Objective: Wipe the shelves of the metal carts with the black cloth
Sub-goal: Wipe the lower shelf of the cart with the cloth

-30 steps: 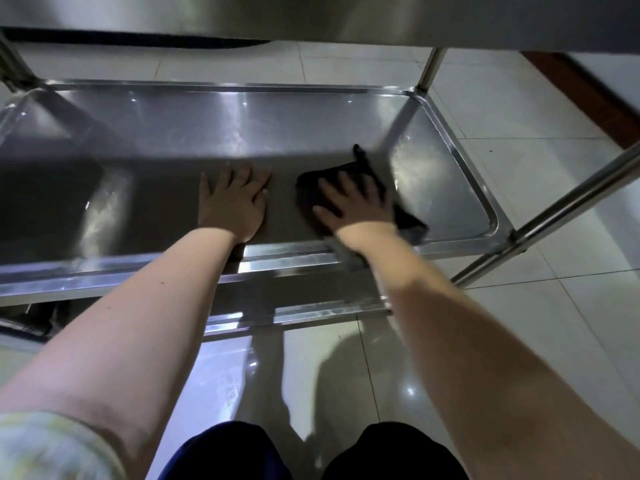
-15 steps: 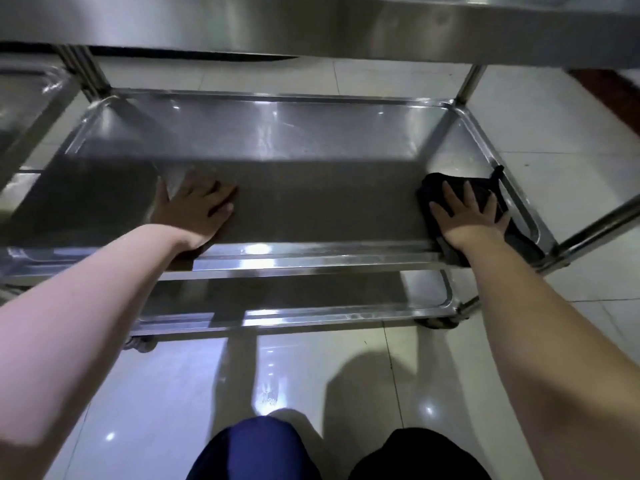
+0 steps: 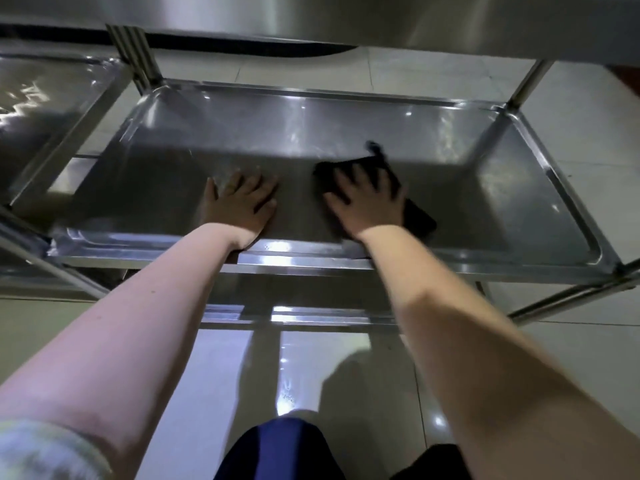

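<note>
The metal cart's middle shelf point(image 3: 346, 133) is a shiny steel tray with a raised rim, spread across the centre of the view. The black cloth point(image 3: 417, 218) lies on its near half, right of centre, with a small loop sticking out at the far corner. My right hand point(image 3: 367, 202) presses flat on the cloth, fingers spread, and covers most of it. My left hand point(image 3: 242, 206) rests palm down on the bare shelf just left of the cloth, fingers apart, holding nothing.
The cart's top shelf point(image 3: 346, 19) overhangs at the top of the view. A lower shelf point(image 3: 311, 299) shows beneath the near rim. A second metal cart point(image 3: 52, 98) stands close on the left. Upright posts point(image 3: 526, 84) mark the corners. Glossy tiled floor point(image 3: 571, 116) surrounds the carts.
My right hand has slid the cloth left, from the shelf's right end to near the middle. My left hand stays flat on the shelf. The camera view has shifted.
</note>
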Demonstrator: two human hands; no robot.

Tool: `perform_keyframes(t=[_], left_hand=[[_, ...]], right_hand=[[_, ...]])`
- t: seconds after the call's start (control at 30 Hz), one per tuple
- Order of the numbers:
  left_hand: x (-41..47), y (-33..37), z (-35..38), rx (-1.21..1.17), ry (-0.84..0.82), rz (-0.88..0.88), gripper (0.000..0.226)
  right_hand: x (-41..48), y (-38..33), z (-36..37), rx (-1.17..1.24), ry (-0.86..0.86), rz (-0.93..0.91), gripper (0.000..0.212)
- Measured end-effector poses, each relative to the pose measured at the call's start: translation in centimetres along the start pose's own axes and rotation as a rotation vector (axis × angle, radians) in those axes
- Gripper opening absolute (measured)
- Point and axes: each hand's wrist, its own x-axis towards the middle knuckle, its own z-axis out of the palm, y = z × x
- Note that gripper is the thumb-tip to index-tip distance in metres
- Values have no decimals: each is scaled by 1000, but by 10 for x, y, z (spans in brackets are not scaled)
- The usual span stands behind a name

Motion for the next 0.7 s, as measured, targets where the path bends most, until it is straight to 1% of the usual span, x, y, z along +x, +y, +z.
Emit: perform_keyframes(t=[0.07,0.13,0.2,0.23,0.3,0.37,0.43,0.5,0.57,0.6,0.63,0.7], left_hand=[[0,-1,1,-10,7,3,53],[1,0,2,-3,4,6,53],[1,1,2,8,1,5,53],[1,2,2,9,-4,2,53],[1,2,2,10,-17,-6,53],[0,1,-1,-20,-6,-10,52],[-3,-1,-5,-180,47,8,52],[-8,-3,-8,-395,144,43,54],[-12,-6,-10,-463,195,57,53],[-13,-8,-11,-452,213,45,53],[-11,-7,-12,-412,228,24,52],[-5,8,-19,-291,216,-1,49]], right_hand=[[0,77,-13,47,42,198,62],[-15,140,-26,75,42,395,64],[-25,161,-28,58,33,517,64],[-26,152,-25,46,38,536,64],[-19,101,-14,37,50,481,65],[-12,24,0,2,63,316,64],[-11,-59,14,-9,34,173,63],[-12,-118,22,-9,-48,77,62],[-8,-132,14,75,-132,-13,60],[-6,-121,5,164,-126,-45,58],[-5,-101,-5,235,-76,-57,55],[-6,-46,-18,272,24,13,50]])
